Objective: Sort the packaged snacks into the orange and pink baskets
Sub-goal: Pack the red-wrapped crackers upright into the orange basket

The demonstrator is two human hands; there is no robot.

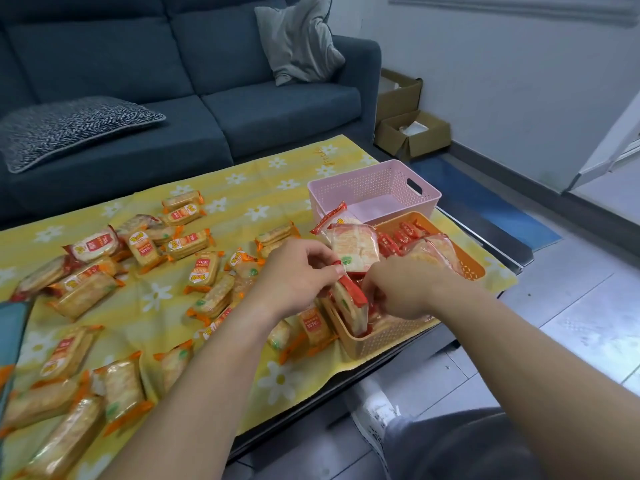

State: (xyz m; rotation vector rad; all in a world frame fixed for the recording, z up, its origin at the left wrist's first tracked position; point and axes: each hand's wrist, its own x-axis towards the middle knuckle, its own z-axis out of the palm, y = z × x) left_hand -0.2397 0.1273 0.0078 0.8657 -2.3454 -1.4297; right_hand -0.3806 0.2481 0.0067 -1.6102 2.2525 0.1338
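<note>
The red-edged snack pack (349, 306) stands on its end in the near left corner of the orange basket (388, 337). The left hand (298, 277) pinches the pack's red top edge with its thumb and fingers. The right hand (398, 289) is just beside it. Its fingers curl down into the same basket, and I cannot tell if they hold anything. More red packs (405, 235) lie in the far part of the orange basket. A tall see-through pack (355, 247) sticks up at its far left side.

The pink basket (374, 188) sits just behind the orange one.

To the left, lots of orange-edged snack packs (204, 270) lie spread out on a yellow cloth (249, 188) with white flowers. The cloth covers a dark table (485, 237).

Behind the table is a blue sofa (277, 112). A grey cushion (298, 43) is on its right side and a speckled cushion (69, 129) on its left. 2 cardboard boxes (412, 136) sit on the floor by the wall, right of the sofa. A white shoe (374, 417) shows near the bottom.
</note>
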